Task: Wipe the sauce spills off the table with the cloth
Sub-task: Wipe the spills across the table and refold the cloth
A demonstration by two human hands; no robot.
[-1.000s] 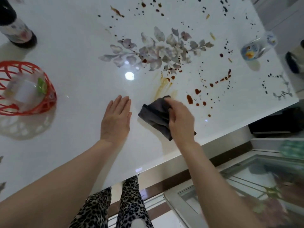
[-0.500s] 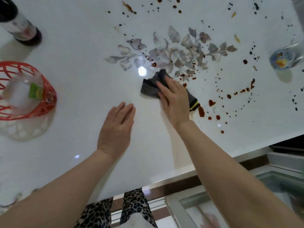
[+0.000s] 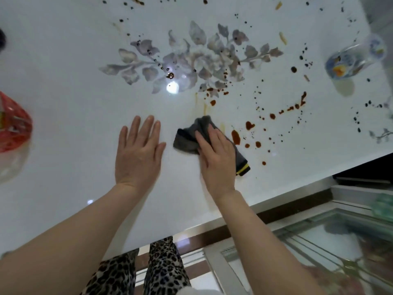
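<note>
A dark grey cloth (image 3: pixel 187 138) with a yellow-striped edge lies bunched on the glossy white table (image 3: pixel 63 86). My right hand (image 3: pixel 217 155) presses flat on it with straight fingers. My left hand (image 3: pixel 138 152) rests flat on the bare tabletop, just left of the cloth. Brown sauce spills (image 3: pixel 235 137) lie right beside the cloth, and more drops and streaks (image 3: pixel 293 106) scatter to the right and far side. Faint yellowish smears (image 3: pixel 204 107) run just beyond the cloth.
A red plastic basket (image 3: pixel 12 126) sits at the left edge. A patterned glass (image 3: pixel 353 58) lies on its side at the far right. A grey flower print (image 3: pixel 197 58) decorates the table's middle. The table's near edge runs diagonally above a glass-topped floor unit (image 3: pixel 319 241).
My right hand has pulled the cloth back toward me from the flower print, leaving faint smears behind it. My left hand has stayed flat on the table.
</note>
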